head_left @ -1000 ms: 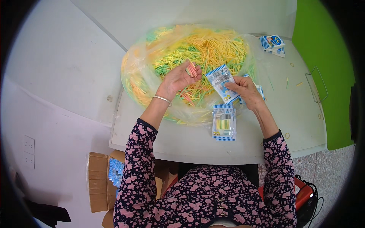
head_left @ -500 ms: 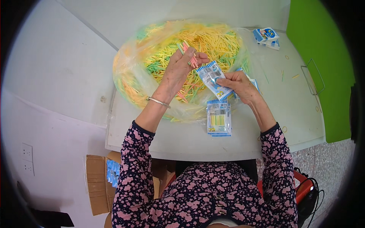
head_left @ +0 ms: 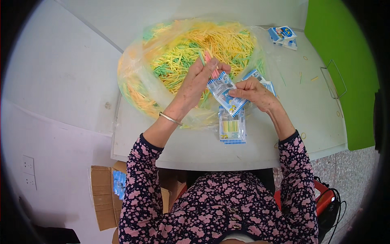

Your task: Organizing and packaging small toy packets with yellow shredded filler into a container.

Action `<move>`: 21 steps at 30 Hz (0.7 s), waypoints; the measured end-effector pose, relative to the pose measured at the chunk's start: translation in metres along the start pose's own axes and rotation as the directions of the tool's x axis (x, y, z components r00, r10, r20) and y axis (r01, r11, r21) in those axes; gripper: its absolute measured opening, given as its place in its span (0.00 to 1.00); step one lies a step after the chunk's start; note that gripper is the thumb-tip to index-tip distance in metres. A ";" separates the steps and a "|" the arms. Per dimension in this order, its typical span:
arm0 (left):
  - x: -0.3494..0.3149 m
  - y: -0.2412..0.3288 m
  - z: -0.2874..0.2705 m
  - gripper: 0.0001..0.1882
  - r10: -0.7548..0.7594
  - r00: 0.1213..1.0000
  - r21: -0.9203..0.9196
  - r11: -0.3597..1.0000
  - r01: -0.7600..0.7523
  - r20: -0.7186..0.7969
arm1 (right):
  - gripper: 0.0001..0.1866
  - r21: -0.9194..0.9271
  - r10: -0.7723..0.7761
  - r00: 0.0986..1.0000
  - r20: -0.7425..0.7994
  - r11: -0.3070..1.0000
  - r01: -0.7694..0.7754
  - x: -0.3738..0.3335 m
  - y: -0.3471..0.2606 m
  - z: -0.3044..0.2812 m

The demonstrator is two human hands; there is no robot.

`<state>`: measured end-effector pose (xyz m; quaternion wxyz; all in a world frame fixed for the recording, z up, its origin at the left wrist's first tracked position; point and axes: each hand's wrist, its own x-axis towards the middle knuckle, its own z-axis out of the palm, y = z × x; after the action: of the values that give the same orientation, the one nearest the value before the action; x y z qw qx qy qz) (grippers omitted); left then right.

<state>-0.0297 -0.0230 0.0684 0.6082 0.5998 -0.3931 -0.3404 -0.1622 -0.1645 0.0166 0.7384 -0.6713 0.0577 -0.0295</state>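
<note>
My left hand [head_left: 194, 83] is closed on a small bundle of thin pink and green sticks [head_left: 209, 60], their lower ends at the top edge of a blue-and-white packet [head_left: 224, 90]. That packet is pinched in my right hand [head_left: 256, 93], thumb on its front. Whether the stick ends have gone inside its mouth cannot be made out. Behind both hands lies a large clear plastic bag [head_left: 129, 75], opened wide over a heap of yellow, green and orange sticks [head_left: 229, 40]. Filled packets [head_left: 232, 131] lie overlapped just below my hands. More packets [head_left: 255, 75] show partly behind my right hand.
Two or so packets [head_left: 282, 35] lie at the table's far right, before a green panel [head_left: 337, 44] with a wire handle [head_left: 334, 79]. Rubber bands [head_left: 303, 135] and stray sticks [head_left: 314, 78] dot the right side. A cardboard box [head_left: 103, 195] holding blue packets stands below left.
My left hand has moved right and slightly down with the sticks, bringing them against the packet. My right hand has stayed nearly in place, the packet shifting slightly left and down.
</note>
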 end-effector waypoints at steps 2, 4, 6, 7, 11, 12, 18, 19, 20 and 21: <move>-0.003 -0.003 0.003 0.19 0.032 0.999 0.020 0.999 -0.031 -0.019 | 0.10 -0.025 -0.010 1.000 -0.005 1.000 0.010 -0.003 -0.003 0.003; -0.006 -0.006 0.007 0.20 0.064 0.997 0.041 0.997 -0.062 -0.038 | 0.10 -0.023 -0.023 1.000 -0.009 0.999 0.023 0.000 0.003 -0.002; -0.009 -0.008 0.012 0.20 0.039 0.999 0.040 0.999 -0.037 -0.036 | 0.10 -0.021 -0.036 0.999 -0.014 0.999 0.036 0.002 0.010 -0.005; -0.010 -0.009 0.010 0.20 0.040 0.999 0.040 0.998 -0.038 -0.037 | 0.10 -0.051 -0.035 0.999 -0.022 0.998 0.034 0.002 0.012 -0.005; -0.012 -0.014 0.001 0.18 0.070 0.997 0.149 0.987 -0.066 -0.020 | 0.11 -0.153 -0.035 0.999 -0.030 0.988 0.030 0.002 0.004 0.000; -0.013 -0.014 -0.002 0.19 0.090 0.996 0.172 0.981 -0.088 -0.004 | 0.11 -0.152 -0.035 0.999 -0.027 0.988 0.031 0.002 0.002 0.003; -0.014 -0.008 -0.011 0.19 0.190 0.982 0.282 0.942 -0.180 -0.008 | 0.12 -0.132 -0.090 0.994 -0.060 0.988 0.081 0.003 -0.001 0.005; -0.015 -0.009 -0.011 0.19 0.185 0.983 0.279 0.944 -0.175 -0.012 | 0.12 -0.132 -0.091 0.994 -0.063 0.988 0.082 0.003 -0.003 0.006; -0.016 -0.010 -0.009 0.18 0.189 0.982 0.428 0.887 -0.173 0.005 | 0.12 -0.131 -0.092 0.994 -0.066 0.988 0.083 0.003 -0.003 0.007; -0.017 -0.011 -0.008 0.17 0.190 0.982 0.565 0.808 -0.170 0.023 | 0.12 -0.129 -0.087 0.994 -0.063 0.989 0.078 0.004 -0.001 0.007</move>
<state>-0.0296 -0.0045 0.0569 0.4398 0.7185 -0.5204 -0.1395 -0.1573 -0.1586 0.0180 0.6903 -0.7169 0.0571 -0.0793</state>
